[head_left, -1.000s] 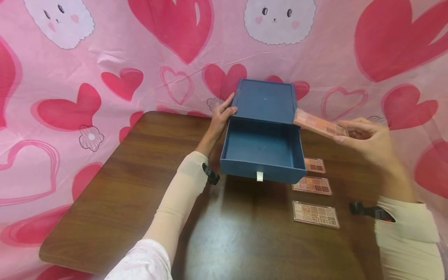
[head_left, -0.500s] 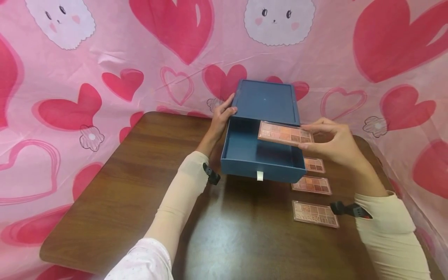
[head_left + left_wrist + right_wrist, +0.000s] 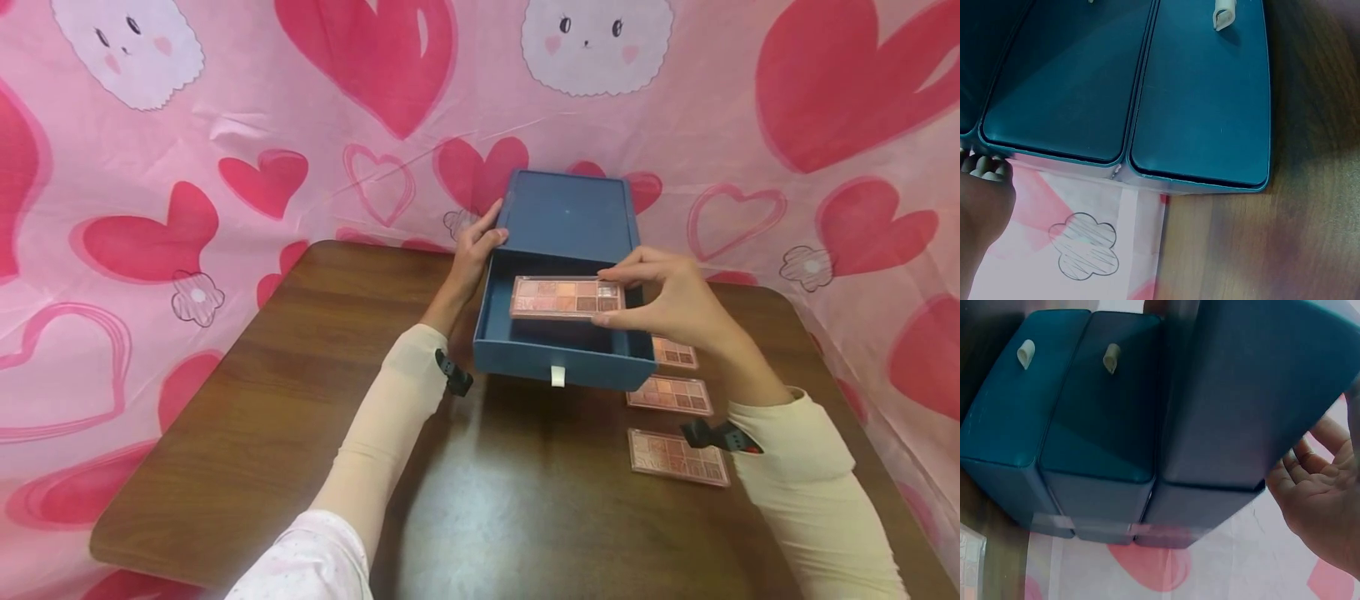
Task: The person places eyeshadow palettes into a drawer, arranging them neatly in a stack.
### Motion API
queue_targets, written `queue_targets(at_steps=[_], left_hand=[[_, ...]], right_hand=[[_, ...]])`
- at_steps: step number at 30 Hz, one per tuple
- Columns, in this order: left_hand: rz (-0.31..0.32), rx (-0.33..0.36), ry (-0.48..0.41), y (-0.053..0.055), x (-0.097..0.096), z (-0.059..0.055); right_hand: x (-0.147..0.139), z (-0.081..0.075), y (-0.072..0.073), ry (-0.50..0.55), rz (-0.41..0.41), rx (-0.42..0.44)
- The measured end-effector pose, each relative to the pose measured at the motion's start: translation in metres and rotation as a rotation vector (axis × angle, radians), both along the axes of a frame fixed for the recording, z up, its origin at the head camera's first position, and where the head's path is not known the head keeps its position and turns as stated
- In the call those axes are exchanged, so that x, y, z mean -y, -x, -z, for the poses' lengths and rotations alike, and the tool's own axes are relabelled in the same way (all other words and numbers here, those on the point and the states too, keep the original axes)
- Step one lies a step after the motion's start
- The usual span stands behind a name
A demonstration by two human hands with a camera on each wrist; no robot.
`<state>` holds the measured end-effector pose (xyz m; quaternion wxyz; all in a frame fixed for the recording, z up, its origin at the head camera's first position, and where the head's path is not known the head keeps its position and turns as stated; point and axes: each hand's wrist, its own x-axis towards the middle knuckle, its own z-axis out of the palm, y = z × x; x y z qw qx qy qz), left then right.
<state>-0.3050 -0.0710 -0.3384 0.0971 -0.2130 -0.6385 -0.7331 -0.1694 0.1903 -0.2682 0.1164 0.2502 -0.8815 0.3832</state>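
Observation:
My right hand pinches one end of an eyeshadow palette between thumb and fingers. The palette is over the pulled-out top drawer of a blue drawer unit; whether it touches the drawer floor, I cannot tell. Against the unit's upper left side rests my left hand, its fingers extended along that side and its thumb at the top edge. Part of the right hand shows beside the drawer in the right wrist view, where the palette is hidden.
Three more palettes lie in a column right of the unit: a near one, a middle one and a far one, partly covered. Two lower drawers are pushed in. Behind the wooden table hangs a pink heart-patterned cloth.
My right hand has carried the palette leftward and down, from beside the unit to over the drawer. The palette has turned level. My left hand has stayed in place.

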Motion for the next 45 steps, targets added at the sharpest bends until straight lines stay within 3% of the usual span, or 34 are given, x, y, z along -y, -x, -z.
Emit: queue_targets(at_steps=[9, 18, 26, 32, 36, 39, 45], left_hand=[[-0.007, 0.007, 0.011, -0.001, -0.002, -0.002], [0.012, 0.027, -0.009, -0.004, -0.004, -0.006], [0.02, 0.016, -0.019, -0.027, -0.004, -0.025], [0.019, 0.029, -0.011, -0.03, -0.002, -0.027], [0.016, 0.024, -0.004, -0.027, 0.0, -0.022], [0.019, 0.029, -0.013, -0.018, 0.0, -0.014], [0.026, 0.032, -0.036, -0.005, -0.003, 0.0]], right_hand=[[0.021, -0.003, 0.005, -0.17, -0.005, 0.051], [0.032, 0.001, 0.008, -0.286, -0.054, 0.006], [0.031, 0.002, 0.008, -0.375, -0.061, -0.017], [0.03, 0.001, 0.005, -0.446, -0.042, -0.009], [0.025, 0.002, 0.003, -0.403, -0.017, 0.053], [0.018, 0.004, 0.0, -0.303, 0.005, 0.082], [0.0, 0.015, -0.007, -0.085, 0.014, 0.012]])
